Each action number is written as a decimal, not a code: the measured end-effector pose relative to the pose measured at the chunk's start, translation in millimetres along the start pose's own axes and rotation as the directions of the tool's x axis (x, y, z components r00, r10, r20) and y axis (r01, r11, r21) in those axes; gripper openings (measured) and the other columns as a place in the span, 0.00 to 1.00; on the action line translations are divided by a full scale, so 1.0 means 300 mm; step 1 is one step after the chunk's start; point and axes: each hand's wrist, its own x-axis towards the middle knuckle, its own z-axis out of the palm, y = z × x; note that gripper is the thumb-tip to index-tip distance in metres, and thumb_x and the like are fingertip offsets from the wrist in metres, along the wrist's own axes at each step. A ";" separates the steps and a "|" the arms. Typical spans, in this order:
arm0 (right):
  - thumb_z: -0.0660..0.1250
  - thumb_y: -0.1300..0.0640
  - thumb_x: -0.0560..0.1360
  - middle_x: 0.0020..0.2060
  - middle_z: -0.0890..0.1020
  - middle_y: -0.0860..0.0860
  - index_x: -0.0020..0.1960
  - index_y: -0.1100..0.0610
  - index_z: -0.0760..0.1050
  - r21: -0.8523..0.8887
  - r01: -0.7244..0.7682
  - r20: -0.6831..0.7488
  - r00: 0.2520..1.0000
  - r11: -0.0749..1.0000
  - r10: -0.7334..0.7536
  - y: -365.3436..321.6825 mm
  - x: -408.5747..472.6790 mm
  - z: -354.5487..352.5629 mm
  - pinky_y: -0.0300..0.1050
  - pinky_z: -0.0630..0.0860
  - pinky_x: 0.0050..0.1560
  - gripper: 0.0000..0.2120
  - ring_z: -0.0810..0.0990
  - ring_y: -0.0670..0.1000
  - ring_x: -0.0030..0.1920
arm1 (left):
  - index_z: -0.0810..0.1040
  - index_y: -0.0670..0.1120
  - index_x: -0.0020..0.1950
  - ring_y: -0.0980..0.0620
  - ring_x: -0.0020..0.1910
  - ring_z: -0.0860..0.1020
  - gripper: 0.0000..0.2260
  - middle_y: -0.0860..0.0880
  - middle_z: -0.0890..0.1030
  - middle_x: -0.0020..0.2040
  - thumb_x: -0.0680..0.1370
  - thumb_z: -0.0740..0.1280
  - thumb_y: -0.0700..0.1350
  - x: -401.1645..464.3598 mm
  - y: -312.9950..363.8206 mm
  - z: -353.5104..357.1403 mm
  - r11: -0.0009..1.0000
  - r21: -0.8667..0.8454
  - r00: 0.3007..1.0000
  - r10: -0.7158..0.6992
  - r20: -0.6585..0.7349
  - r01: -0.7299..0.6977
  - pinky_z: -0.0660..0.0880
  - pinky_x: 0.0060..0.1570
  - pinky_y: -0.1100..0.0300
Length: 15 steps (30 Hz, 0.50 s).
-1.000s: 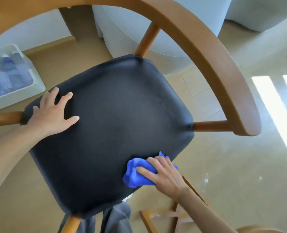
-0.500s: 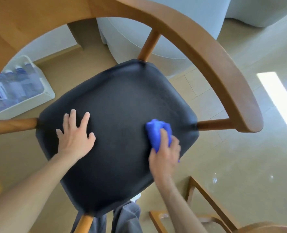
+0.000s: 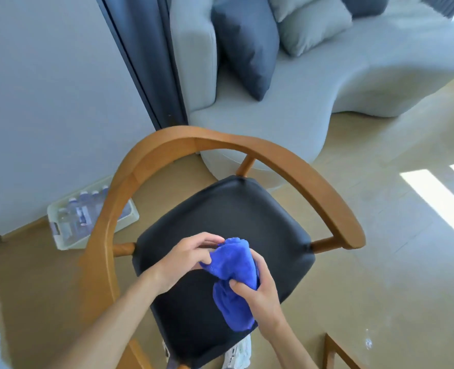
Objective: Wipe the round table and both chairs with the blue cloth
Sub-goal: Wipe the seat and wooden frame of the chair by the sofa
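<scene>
A wooden chair with a curved backrest [image 3: 281, 158] and a black padded seat [image 3: 236, 214] stands in front of me. The blue cloth [image 3: 233, 267] is bunched up and held above the seat between both hands. My right hand [image 3: 257, 296] grips its middle and lower part. My left hand [image 3: 191, 257] pinches its upper left edge with the fingertips. The cloth's lower end hangs down in front of the seat. The round table is out of view.
A clear box of water bottles [image 3: 84, 217] sits on the floor left of the chair by the grey wall. A grey sofa [image 3: 327, 83] with cushions stands behind the chair. A second wooden frame [image 3: 335, 352] pokes in at the bottom right.
The view pulled back and up from the seat. My right hand lifted the cloth off the seat, and my left hand left the seat and took hold of the cloth's upper edge.
</scene>
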 end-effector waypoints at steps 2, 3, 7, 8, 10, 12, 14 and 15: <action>0.71 0.59 0.65 0.58 0.79 0.44 0.62 0.40 0.71 0.010 0.053 -0.004 0.999 0.999 -0.053 -0.119 -0.037 -0.021 0.48 0.79 0.55 0.29 0.79 0.48 0.57 | 0.78 0.54 0.60 0.51 0.57 0.79 0.19 0.50 0.81 0.57 0.70 0.67 0.43 -0.078 0.121 0.026 0.989 0.077 0.990 0.117 0.073 -0.122 0.77 0.55 0.57; 0.71 0.60 0.65 0.59 0.78 0.45 0.64 0.41 0.70 0.023 0.083 0.002 0.997 0.996 -0.083 -0.176 -0.056 -0.026 0.52 0.79 0.57 0.31 0.79 0.49 0.58 | 0.76 0.56 0.60 0.52 0.57 0.79 0.19 0.51 0.80 0.57 0.70 0.70 0.45 -0.114 0.174 0.040 0.974 0.141 0.982 0.169 0.082 -0.179 0.77 0.56 0.56; 0.67 0.61 0.66 0.64 0.76 0.48 0.69 0.41 0.66 0.152 0.184 0.071 0.978 0.971 -0.196 -0.393 -0.154 -0.032 0.58 0.76 0.61 0.34 0.77 0.55 0.61 | 0.75 0.62 0.48 0.59 0.56 0.77 0.12 0.61 0.77 0.57 0.69 0.71 0.49 -0.260 0.375 0.086 0.872 0.341 0.917 0.393 -0.062 -0.351 0.77 0.57 0.55; 0.67 0.62 0.67 0.64 0.76 0.47 0.69 0.40 0.66 0.205 0.201 0.082 0.972 0.958 -0.221 -0.443 -0.182 -0.032 0.56 0.76 0.62 0.34 0.77 0.54 0.62 | 0.76 0.61 0.45 0.60 0.57 0.77 0.11 0.62 0.77 0.58 0.69 0.71 0.46 -0.297 0.426 0.091 0.848 0.353 0.892 0.446 -0.072 -0.396 0.77 0.57 0.55; 0.68 0.61 0.68 0.64 0.76 0.46 0.70 0.36 0.64 0.271 0.230 0.073 0.963 0.935 -0.258 -0.541 -0.237 -0.034 0.52 0.76 0.62 0.35 0.77 0.52 0.63 | 0.75 0.58 0.43 0.59 0.59 0.77 0.11 0.62 0.78 0.59 0.72 0.72 0.41 -0.365 0.521 0.096 0.783 0.389 0.844 0.536 -0.028 -0.485 0.76 0.57 0.58; 0.71 0.58 0.68 0.63 0.77 0.42 0.71 0.33 0.60 0.246 0.272 0.051 0.955 0.930 -0.293 -0.636 -0.290 -0.042 0.47 0.77 0.59 0.39 0.77 0.49 0.64 | 0.75 0.56 0.41 0.58 0.60 0.77 0.13 0.61 0.79 0.58 0.72 0.71 0.37 -0.429 0.609 0.104 0.719 0.399 0.797 0.601 0.055 -0.569 0.75 0.57 0.59; 0.73 0.57 0.66 0.63 0.76 0.36 0.72 0.34 0.56 0.178 0.331 0.039 0.939 0.927 -0.342 -0.727 -0.345 -0.057 0.41 0.77 0.56 0.43 0.77 0.46 0.63 | 0.75 0.55 0.41 0.58 0.61 0.77 0.14 0.61 0.79 0.58 0.71 0.71 0.34 -0.490 0.688 0.109 0.645 0.402 0.739 0.659 0.138 -0.650 0.74 0.58 0.62; 0.74 0.58 0.66 0.63 0.76 0.36 0.73 0.35 0.56 0.136 0.357 0.029 0.931 0.924 -0.364 -0.770 -0.375 -0.065 0.41 0.77 0.55 0.44 0.77 0.45 0.63 | 0.75 0.54 0.41 0.59 0.60 0.77 0.15 0.61 0.79 0.58 0.71 0.71 0.34 -0.519 0.722 0.109 0.599 0.414 0.708 0.682 0.184 -0.685 0.74 0.56 0.65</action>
